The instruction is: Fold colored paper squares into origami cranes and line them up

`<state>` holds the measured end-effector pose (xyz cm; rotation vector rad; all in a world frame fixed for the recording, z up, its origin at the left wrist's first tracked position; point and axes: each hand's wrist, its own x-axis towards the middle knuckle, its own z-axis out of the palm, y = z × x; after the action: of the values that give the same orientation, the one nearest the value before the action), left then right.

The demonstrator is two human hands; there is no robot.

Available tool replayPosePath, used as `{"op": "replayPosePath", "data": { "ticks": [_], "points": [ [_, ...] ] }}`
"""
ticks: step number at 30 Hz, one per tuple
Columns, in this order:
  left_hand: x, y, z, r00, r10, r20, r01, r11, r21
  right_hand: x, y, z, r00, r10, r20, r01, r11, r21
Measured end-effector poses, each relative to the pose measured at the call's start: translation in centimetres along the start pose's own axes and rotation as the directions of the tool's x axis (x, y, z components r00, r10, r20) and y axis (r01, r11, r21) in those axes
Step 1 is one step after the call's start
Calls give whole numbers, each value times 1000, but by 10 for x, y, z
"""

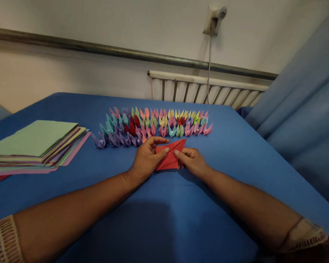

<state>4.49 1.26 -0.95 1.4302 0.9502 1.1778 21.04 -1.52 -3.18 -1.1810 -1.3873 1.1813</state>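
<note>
A partly folded sheet of red origami paper (167, 160) is held just above the blue table, with crease lines and a pointed flap at its upper right. My left hand (146, 157) grips its left side, thumb on top and fingers curled behind. On the right side, my right hand (192, 160) pinches the paper, its thumb pressed near the middle close to the other thumb. The fingers under the paper are mostly hidden. Just beyond my hands stand rows of small folded paper cranes (153, 122) in purple, teal, pink, red, yellow and green.
To the left lies a stack of coloured paper sheets (35, 140), pale green on top. The blue table covering (235, 153) spreads around. Behind are a metal rail (131, 53), a white radiator (203, 78) and a wall socket with a cord (212, 22). A blue curtain (301, 109) hangs at right.
</note>
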Motion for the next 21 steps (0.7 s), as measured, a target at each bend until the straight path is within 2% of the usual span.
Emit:
{"op": "replayPosePath", "data": {
  "ticks": [2,7,12,21],
  "points": [
    [0,-1,1,999,-51,5,51,998,-26,-1,1,0,1000,-6,-2,6,1000,-7],
    [-2,2,1,972,-209,111,211,978,-3,-3,-1,0,999,-34,-13,34,999,-17],
    [-3,3,2,956,-262,129,262,965,20,-3,-4,2,999,-36,8,35,997,68],
    [-3,0,2,912,-309,270,319,948,7,2,1,1,995,-24,-97,34,995,96]
  ]
}}
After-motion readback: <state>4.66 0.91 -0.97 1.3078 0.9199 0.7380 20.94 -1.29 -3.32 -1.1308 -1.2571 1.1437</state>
